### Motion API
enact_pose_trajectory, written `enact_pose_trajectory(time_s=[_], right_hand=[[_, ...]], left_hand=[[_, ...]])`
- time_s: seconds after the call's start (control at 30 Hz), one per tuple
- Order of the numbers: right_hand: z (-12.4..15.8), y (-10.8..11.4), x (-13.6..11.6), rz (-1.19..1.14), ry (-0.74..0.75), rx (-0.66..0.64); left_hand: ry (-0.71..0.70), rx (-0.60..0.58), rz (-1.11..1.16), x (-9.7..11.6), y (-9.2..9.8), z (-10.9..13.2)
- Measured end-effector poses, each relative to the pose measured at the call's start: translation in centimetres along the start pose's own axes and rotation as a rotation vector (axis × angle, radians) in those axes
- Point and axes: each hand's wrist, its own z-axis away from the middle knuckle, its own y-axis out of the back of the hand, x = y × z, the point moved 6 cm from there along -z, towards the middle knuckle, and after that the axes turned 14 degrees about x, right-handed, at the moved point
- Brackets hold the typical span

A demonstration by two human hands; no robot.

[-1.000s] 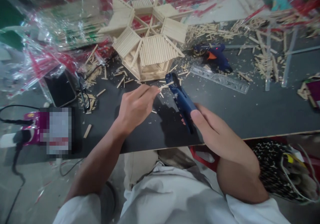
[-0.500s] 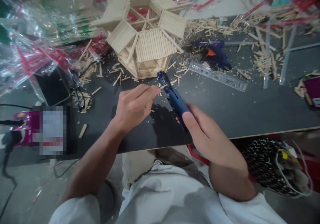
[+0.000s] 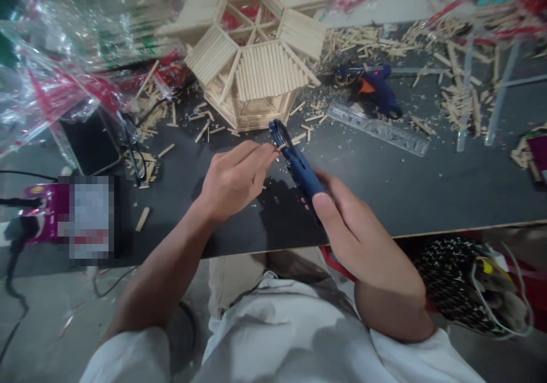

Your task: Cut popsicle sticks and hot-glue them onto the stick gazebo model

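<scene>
My left hand (image 3: 237,178) is closed in a pinch on a thin wooden stick (image 3: 280,147), most of which its fingers cover. The stick's tip lies at the jaws of a blue hand cutter (image 3: 301,172). My right hand (image 3: 342,209) is wrapped round the cutter's handles, with the jaws pointing up and away from me. Whether the blades touch the stick, I cannot tell. Just beyond the jaws stands a model pavilion (image 3: 271,72) built of pale wooden sticks, with slatted roof panels round an open centre.
A clear ruler (image 3: 378,129) and a blue glue gun (image 3: 378,89) lie to the right. Wood offcuts (image 3: 363,42) litter the dark table (image 3: 427,195). On the left are a phone (image 3: 89,138), glasses (image 3: 134,155), a purple power box (image 3: 45,212) and plastic wrapping (image 3: 106,24).
My left hand has moved slightly right, bringing the stick closer in at the cutter's jaws. The right hand keeps its hold. The whole view has shifted a little.
</scene>
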Motion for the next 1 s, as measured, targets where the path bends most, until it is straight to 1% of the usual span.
enact_pose_trajectory(time_s=[0.37,0.5,0.63,0.8,1.0], right_hand=[[0.1,0.2,-0.4,-0.027,0.005,-0.004],[0.2,0.2,-0.5,-0.029,0.003,0.001],[0.7,0.0,-0.5,0.005,0.032,-0.026],[1.6,-0.5,-0.7,0.076,0.071,0.021],[2.2,-0.7,-0.8,0.101,0.082,0.059]], left_hand=[[0.008,0.001,0.043,0.1,0.1,-0.1],[0.026,-0.021,0.056,0.1,0.2,-0.1],[0.024,0.000,0.057,0.2,0.4,-0.1],[0.000,0.020,0.021,0.4,0.5,-0.2],[-0.009,0.035,0.059,0.6,0.8,-0.5]])
